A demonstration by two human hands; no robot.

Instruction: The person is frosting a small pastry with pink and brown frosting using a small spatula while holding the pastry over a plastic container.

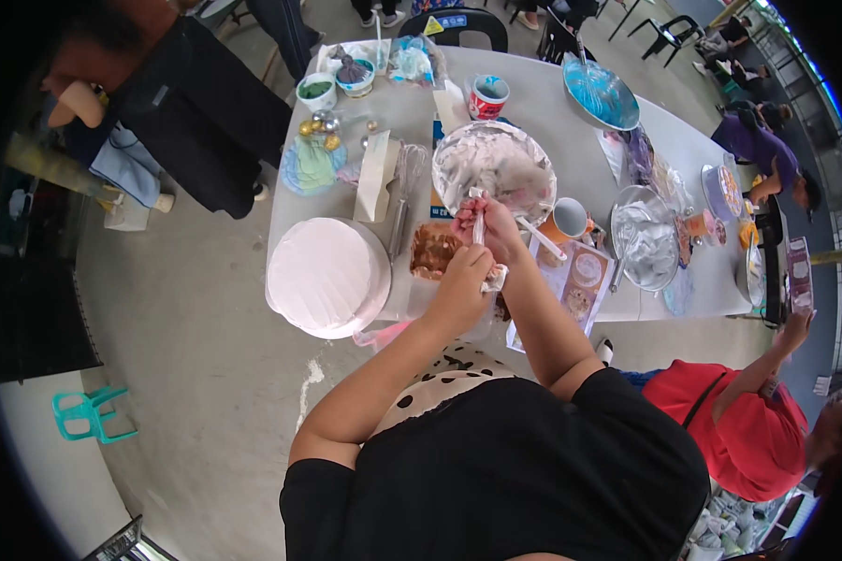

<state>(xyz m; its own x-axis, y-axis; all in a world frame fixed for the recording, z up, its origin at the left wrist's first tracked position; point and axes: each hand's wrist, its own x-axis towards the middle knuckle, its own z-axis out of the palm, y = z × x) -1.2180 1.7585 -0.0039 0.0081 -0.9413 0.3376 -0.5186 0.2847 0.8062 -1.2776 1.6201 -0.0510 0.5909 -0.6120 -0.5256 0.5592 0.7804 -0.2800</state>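
In front of my chest both hands grip a thin white twisted wrap, perhaps paper or a plastic bag; its exact kind is unclear. My left hand is closed round its near end, where a crumpled white bit sticks out. Farther off, my right hand is closed on the far end, at the near rim of a foil-like silver bowl with pale whipped cream in it. A round cake covered in pale pink cream stands to the left. Beneath my hands is a clear container smeared with brown.
A whisk and a white folded card lie beyond the cake. On the right are an orange-lined cup, a white spatula, another cream bowl and a blue-cream bowl. A person in red is close by.
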